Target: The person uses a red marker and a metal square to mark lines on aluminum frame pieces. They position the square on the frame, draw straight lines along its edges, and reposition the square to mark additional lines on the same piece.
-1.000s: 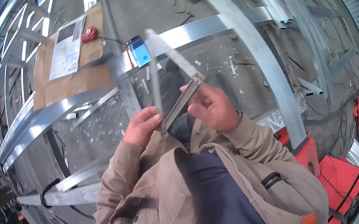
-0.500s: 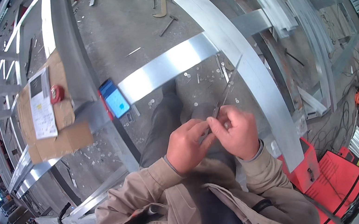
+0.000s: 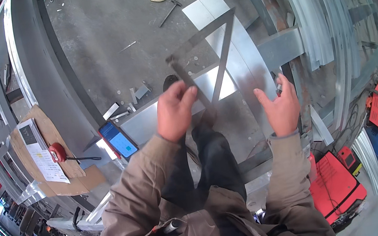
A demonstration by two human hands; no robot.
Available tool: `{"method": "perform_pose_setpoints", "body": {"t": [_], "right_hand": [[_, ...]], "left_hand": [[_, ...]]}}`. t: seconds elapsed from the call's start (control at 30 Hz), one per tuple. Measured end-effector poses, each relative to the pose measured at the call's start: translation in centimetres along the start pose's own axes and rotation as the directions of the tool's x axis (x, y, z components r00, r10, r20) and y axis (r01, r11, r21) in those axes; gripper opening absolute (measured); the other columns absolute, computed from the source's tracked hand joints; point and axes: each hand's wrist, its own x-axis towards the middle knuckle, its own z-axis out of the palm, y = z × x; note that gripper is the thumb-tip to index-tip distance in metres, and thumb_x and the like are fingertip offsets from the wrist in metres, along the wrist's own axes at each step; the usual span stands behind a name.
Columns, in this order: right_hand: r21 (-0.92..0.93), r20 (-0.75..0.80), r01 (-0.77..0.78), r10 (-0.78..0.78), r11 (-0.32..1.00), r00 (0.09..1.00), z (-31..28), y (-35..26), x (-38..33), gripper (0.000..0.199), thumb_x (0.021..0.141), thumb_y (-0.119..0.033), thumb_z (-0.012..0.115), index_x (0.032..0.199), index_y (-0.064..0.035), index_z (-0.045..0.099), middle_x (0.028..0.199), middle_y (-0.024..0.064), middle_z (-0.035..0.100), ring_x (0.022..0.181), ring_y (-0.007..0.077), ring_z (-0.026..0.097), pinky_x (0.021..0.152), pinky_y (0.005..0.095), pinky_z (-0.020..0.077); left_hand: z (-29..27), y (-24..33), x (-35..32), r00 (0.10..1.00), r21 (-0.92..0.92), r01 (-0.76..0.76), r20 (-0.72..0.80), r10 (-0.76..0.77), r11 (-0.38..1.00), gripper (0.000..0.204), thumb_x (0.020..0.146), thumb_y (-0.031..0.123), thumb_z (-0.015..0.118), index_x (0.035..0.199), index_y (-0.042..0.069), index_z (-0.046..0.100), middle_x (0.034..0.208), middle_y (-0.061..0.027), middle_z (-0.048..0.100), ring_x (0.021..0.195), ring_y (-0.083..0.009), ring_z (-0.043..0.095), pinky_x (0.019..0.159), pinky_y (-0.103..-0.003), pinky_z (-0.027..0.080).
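I read this as layout: left hand (image 3: 176, 112) pinches the triangular metal square (image 3: 212, 62) over the aluminium strip (image 3: 239, 60); right hand (image 3: 279, 108) grips a marker (probably). Next needs steady alignment.

Open floor (image 3: 100, 28) ahead and left of my left hand (image 3: 174, 113) gives free passage, while the folding square (image 3: 212, 60) it holds blocks the middle, the sheet-metal strip (image 3: 240, 65) and crossbar (image 3: 281, 46) crowd my right hand (image 3: 279, 108), and the phone (image 3: 118, 140) sits low-left.
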Motion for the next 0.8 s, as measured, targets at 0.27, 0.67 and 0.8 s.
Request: {"method": "perform_pose_setpoints", "body": {"t": [0.27,0.67,0.8], "right_hand": [[-0.407,0.359,-0.117,0.277,0.906,0.892,2.8,0.3,2.6,0.137,0.069,-0.059,0.102,0.168,0.0049,0.031,0.158,0.0265,0.056,0.128,0.0420,0.071,0.100,0.0516,0.0622],[-0.391,0.404,-0.114,0.282,0.913,0.870,3.2,0.6,3.3,0.136,0.069,-0.056,0.104,0.164,0.0108,0.031,0.155,0.0313,0.054,0.113,0.0415,0.076,0.091,0.0495,0.0644],[-0.389,0.408,-0.107,0.275,0.915,0.870,3.2,0.7,2.9,0.137,0.069,-0.057,0.103,0.163,0.0108,0.031,0.154,0.0333,0.054,0.120,0.0439,0.074,0.093,0.0499,0.0644]], "left_hand": [[0.4,0.7,16.6,0.979,-0.149,0.195,0.085,-0.184,0.969,0.029,0.108,0.023,0.070,0.094,-0.002,0.070,0.084,-0.0058,0.072,0.079,-0.0143,0.067,0.074,-0.033,0.055],[2.9,0.5,17.5,0.926,-0.148,0.359,0.180,-0.332,0.921,0.027,0.110,0.023,0.069,0.099,-0.001,0.066,0.086,-0.0090,0.073,0.079,-0.0160,0.070,0.076,-0.034,0.056],[2.9,1.2,17.3,0.907,-0.144,0.408,0.177,-0.382,0.902,0.027,0.111,0.022,0.068,0.101,-0.002,0.065,0.088,-0.0088,0.073,0.081,-0.0162,0.071,0.077,-0.034,0.058]]}}
